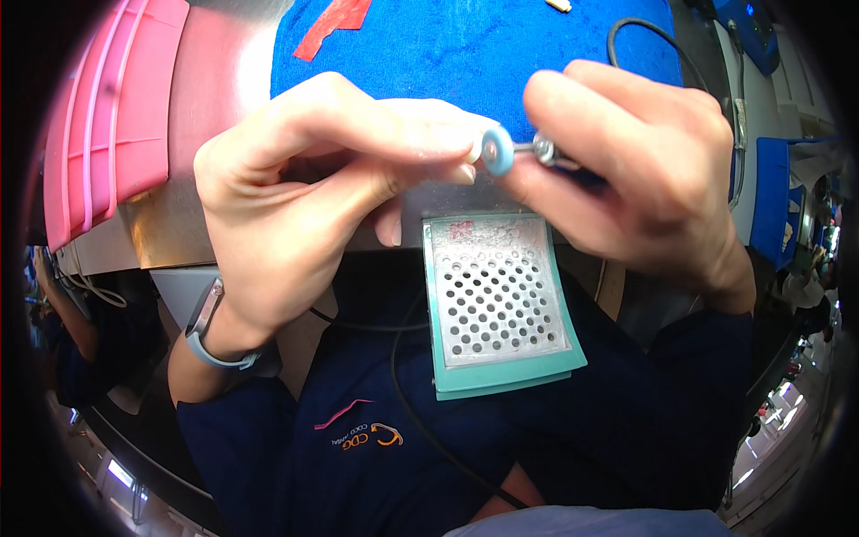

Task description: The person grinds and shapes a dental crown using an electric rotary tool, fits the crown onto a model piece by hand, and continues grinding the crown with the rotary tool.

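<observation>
A light blue polishing disc [497,150] on a thin metal shank sticks out of a rotary handpiece [546,150], whose body is mostly hidden in my right hand [644,161]. The fingers of that hand are wrapped round it. My left hand [295,170] is closed in a pinch, its thumb and fingertips right beside the disc's face. Whatever lies between those fingertips is too small or covered to make out. Both hands are raised above the near edge of the bench. Below them is a teal-framed perforated metal plate [497,304].
A blue cloth [438,54] covers the far bench, with a red strip [333,27] and a small pale piece [559,5] on it. Pink trays [116,116] stand at the left. A dark cable [640,22] curves behind my right hand. Another person's arm [72,304] shows at far left.
</observation>
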`<act>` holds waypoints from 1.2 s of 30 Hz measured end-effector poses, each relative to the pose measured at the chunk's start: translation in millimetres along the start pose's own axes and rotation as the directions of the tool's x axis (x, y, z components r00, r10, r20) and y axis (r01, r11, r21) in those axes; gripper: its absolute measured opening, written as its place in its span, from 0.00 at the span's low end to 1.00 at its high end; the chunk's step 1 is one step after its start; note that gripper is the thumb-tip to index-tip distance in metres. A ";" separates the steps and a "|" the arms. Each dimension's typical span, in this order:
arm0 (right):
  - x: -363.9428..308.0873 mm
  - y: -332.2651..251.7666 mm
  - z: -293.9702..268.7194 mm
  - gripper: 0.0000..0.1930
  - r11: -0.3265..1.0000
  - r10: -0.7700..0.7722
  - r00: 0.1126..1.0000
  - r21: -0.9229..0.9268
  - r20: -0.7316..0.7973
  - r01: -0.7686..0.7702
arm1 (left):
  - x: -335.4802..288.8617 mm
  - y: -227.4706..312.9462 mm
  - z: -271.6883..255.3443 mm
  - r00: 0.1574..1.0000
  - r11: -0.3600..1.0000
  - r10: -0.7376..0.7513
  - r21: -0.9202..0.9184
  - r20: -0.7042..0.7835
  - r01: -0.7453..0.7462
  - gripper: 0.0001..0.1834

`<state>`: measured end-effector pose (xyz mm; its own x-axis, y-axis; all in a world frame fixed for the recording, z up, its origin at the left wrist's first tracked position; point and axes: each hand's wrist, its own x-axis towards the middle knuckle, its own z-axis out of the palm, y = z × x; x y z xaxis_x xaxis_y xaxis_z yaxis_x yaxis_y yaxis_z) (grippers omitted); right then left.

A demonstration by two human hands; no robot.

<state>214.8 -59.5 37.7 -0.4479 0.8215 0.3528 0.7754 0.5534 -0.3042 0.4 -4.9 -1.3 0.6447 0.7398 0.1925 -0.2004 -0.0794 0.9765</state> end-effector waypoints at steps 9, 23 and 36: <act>4.5 -7.8 -1.1 0.12 0.999 -0.042 0.998 -0.035 -0.052 0.040 | 0.4 0.7 -0.4 1.000 1.000 0.002 0.013 0.027 -0.003 0.03; 29.3 11.8 11.0 0.09 1.000 -0.001 0.985 -0.016 -0.173 -0.001 | 1.4 0.0 -19.9 0.992 0.997 0.047 0.063 -0.113 -0.040 0.06; 22.3 5.7 4.4 0.15 0.971 -0.060 0.966 0.209 -0.252 0.115 | 7.2 16.8 -2.6 0.989 0.995 -0.090 -0.041 -0.121 0.086 0.15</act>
<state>207.2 -37.5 39.9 -0.3667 0.7255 0.5824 0.6086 0.6605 -0.4397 -0.3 0.8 16.3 0.5664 0.8191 0.0905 -0.1743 0.0118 0.9846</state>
